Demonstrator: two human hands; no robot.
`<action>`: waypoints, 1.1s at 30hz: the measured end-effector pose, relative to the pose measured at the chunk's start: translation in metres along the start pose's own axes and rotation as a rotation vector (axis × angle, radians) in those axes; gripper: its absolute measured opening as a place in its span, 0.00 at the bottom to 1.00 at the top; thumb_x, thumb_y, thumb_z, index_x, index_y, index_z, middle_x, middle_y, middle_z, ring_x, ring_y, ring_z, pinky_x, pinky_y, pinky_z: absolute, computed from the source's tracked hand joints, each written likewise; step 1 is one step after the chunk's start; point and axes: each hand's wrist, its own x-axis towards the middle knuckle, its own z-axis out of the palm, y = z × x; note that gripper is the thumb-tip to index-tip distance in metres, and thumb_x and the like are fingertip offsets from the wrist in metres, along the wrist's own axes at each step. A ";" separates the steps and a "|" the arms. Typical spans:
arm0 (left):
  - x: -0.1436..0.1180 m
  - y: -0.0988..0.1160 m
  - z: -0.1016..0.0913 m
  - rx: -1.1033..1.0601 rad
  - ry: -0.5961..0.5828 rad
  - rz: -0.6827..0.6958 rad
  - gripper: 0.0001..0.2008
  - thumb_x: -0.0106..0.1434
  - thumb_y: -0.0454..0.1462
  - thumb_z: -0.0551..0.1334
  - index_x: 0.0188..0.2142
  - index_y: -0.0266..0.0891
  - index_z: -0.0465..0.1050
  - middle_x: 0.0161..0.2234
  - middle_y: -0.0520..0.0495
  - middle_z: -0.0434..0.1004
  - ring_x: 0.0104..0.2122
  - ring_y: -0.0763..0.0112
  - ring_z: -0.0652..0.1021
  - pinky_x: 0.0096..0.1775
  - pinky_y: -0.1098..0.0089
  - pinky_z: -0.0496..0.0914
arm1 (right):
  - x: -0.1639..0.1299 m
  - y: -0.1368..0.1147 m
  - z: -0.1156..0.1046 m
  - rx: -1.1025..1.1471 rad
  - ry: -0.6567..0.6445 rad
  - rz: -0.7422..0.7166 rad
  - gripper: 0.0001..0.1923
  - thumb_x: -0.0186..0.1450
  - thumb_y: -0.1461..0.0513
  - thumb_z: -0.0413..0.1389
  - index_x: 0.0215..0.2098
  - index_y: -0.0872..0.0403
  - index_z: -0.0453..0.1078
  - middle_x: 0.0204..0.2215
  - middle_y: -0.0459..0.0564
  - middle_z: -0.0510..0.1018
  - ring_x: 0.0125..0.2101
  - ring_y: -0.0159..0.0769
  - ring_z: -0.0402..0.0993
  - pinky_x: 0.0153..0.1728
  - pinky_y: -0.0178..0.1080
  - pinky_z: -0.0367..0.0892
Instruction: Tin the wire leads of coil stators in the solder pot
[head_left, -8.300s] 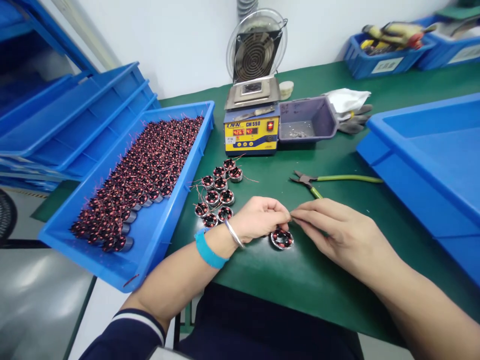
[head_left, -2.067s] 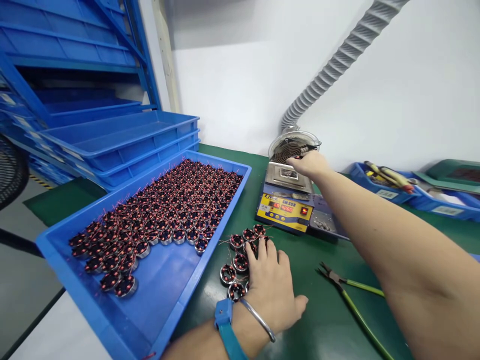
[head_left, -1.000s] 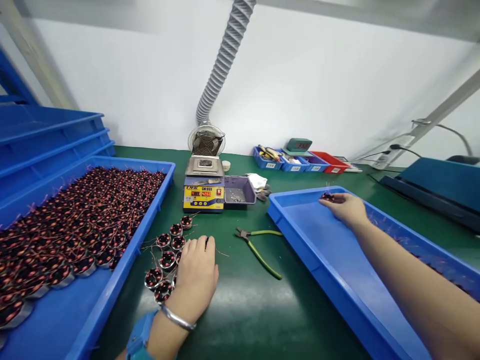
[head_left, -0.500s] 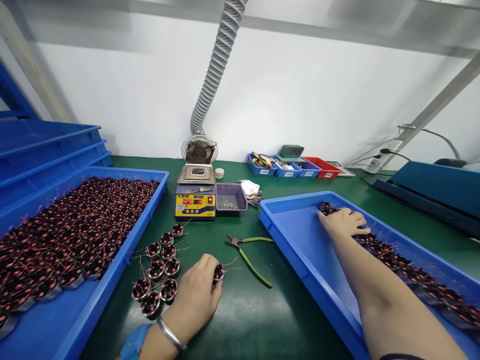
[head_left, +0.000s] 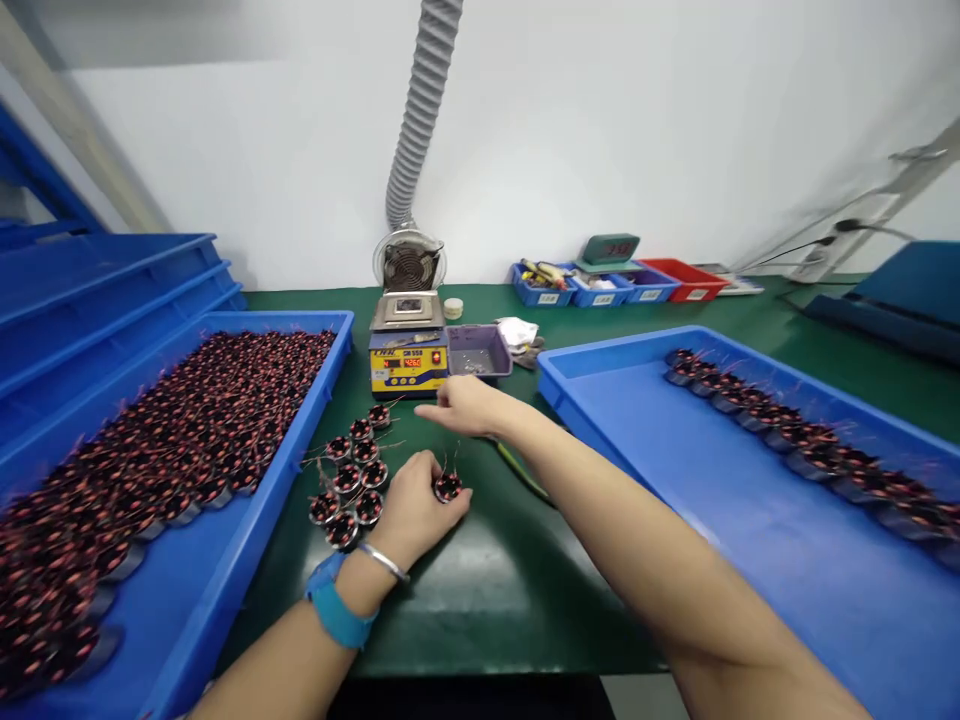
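Head view. Most of the work judged still ahead: left blue tray (head_left: 315, 395) packed with wound coils (head_left: 187, 440), right blue tray (head_left: 675, 520) carrying only one row of finished coils (head_left: 787, 435) along its far wall, wide bare floor beside it. Small cluster of coils (head_left: 349, 480) waiting on the green desk (head_left: 487, 590), between left tray and solder pot (head_left: 409, 350).

Left hand (head_left: 412, 510) resting on desk, fingers pinched on one coil (head_left: 448, 486) just right of the cluster. Right hand (head_left: 465, 405) empty, loosely apart, hovering near solder pot. Purple bin (head_left: 480, 350) beside pot, contents too small to tell. Small parts bins (head_left: 600, 285) at the far wall.
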 end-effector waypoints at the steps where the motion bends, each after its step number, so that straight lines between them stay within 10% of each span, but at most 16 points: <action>1: 0.000 0.000 -0.002 -0.010 -0.003 -0.020 0.18 0.51 0.40 0.66 0.24 0.42 0.54 0.25 0.53 0.65 0.28 0.70 0.68 0.31 0.70 0.61 | -0.008 0.002 0.004 0.028 -0.016 0.017 0.23 0.58 0.52 0.62 0.13 0.51 0.60 0.13 0.48 0.70 0.22 0.37 0.72 0.26 0.37 0.65; 5: 0.002 -0.003 -0.010 -0.158 -0.074 -0.080 0.19 0.46 0.44 0.71 0.25 0.40 0.61 0.27 0.52 0.69 0.30 0.69 0.70 0.32 0.70 0.63 | -0.045 0.035 0.012 0.181 -0.151 0.074 0.25 0.63 0.45 0.52 0.16 0.51 0.61 0.17 0.51 0.75 0.18 0.36 0.73 0.20 0.36 0.65; 9: 0.012 -0.009 -0.010 -0.474 -0.113 -0.260 0.10 0.48 0.35 0.68 0.29 0.37 0.68 0.26 0.53 0.71 0.27 0.74 0.71 0.32 0.71 0.66 | -0.060 0.062 0.033 0.510 -0.313 0.106 0.22 0.51 0.45 0.63 0.33 0.53 0.72 0.25 0.51 0.80 0.24 0.37 0.77 0.22 0.36 0.69; 20: 0.023 -0.009 -0.002 -0.853 -0.060 -0.457 0.07 0.51 0.24 0.63 0.23 0.34 0.69 0.18 0.55 0.70 0.21 0.80 0.69 0.27 0.77 0.64 | -0.058 0.053 0.076 0.796 -0.061 0.247 0.32 0.46 0.54 0.65 0.48 0.53 0.66 0.23 0.46 0.77 0.25 0.37 0.76 0.28 0.38 0.73; 33: 0.019 -0.001 -0.006 -0.903 -0.159 -0.503 0.07 0.51 0.24 0.61 0.22 0.35 0.69 0.12 0.61 0.63 0.15 0.85 0.62 0.22 0.79 0.59 | -0.070 0.051 0.075 0.594 0.127 0.008 0.19 0.54 0.58 0.56 0.43 0.55 0.75 0.21 0.46 0.72 0.19 0.31 0.67 0.22 0.35 0.68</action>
